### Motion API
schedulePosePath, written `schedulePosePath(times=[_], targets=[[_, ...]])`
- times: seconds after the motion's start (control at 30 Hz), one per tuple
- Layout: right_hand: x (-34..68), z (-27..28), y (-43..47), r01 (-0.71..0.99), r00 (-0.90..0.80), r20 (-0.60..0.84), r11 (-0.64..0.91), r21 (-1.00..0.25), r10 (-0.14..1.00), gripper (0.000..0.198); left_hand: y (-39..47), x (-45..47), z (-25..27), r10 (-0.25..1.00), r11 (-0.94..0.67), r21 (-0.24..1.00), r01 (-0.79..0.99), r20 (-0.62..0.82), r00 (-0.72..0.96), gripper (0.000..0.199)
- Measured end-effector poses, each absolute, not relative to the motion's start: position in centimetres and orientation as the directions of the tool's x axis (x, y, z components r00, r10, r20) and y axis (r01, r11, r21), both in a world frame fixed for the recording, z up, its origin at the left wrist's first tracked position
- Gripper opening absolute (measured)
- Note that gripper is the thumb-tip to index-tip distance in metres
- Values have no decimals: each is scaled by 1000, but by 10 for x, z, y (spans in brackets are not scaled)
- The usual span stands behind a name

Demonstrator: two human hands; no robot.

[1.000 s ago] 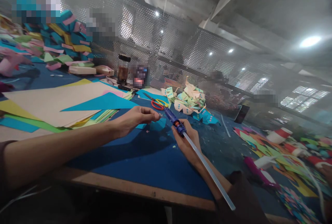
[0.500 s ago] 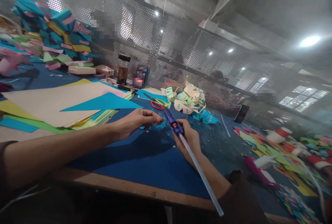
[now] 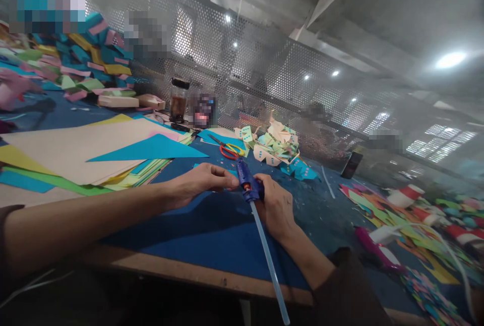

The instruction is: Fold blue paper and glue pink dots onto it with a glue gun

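Note:
My right hand [image 3: 278, 205] is wrapped round a dark blue hot glue gun [image 3: 245, 175]. A long translucent glue stick [image 3: 267, 260] runs out of its back end towards me, past the table's front edge. My left hand [image 3: 207, 179] is closed in a pinch just left of the gun, fingertips close to its body. A piece of blue paper [image 3: 228, 170] shows behind those fingers and seems to be held by them; most of it is hidden. The gun's nozzle points away from me, towards scissors [image 3: 229, 151] with red and yellow handles.
Stacked coloured paper sheets [image 3: 75, 149] lie left, under a blue paper triangle [image 3: 151, 148]. Dotted paper shapes [image 3: 278, 142] are heaped behind the scissors. A lidded jar [image 3: 179, 100] and a phone [image 3: 351, 165] stand farther back. A magenta tool [image 3: 378, 250] lies right. A perforated screen [image 3: 242, 69] backs the table.
The glue gun has swung slightly left and become more upright, its stick's end moving left. My left hand has shifted slightly, and the blue paper now shows behind it.

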State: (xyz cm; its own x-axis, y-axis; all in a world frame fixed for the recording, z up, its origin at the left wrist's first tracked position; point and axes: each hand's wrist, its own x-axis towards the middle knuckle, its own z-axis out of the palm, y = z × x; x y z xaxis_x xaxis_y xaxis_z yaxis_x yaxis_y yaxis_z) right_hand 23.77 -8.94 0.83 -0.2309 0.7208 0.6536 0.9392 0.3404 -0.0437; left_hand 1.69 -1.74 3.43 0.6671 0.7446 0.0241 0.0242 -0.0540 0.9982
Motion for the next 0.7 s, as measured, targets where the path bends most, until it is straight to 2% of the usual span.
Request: schedulePosePath(times=[0.5, 0.7], targets=[[238, 8, -89, 947, -213, 636, 318, -53, 741, 31, -18, 18, 31, 746, 58, 998, -12, -36, 665, 19], [235, 12, -90, 943, -151, 619, 301, -144, 771, 29, -18, 19, 35, 773, 63, 998, -7, -45, 633, 11]])
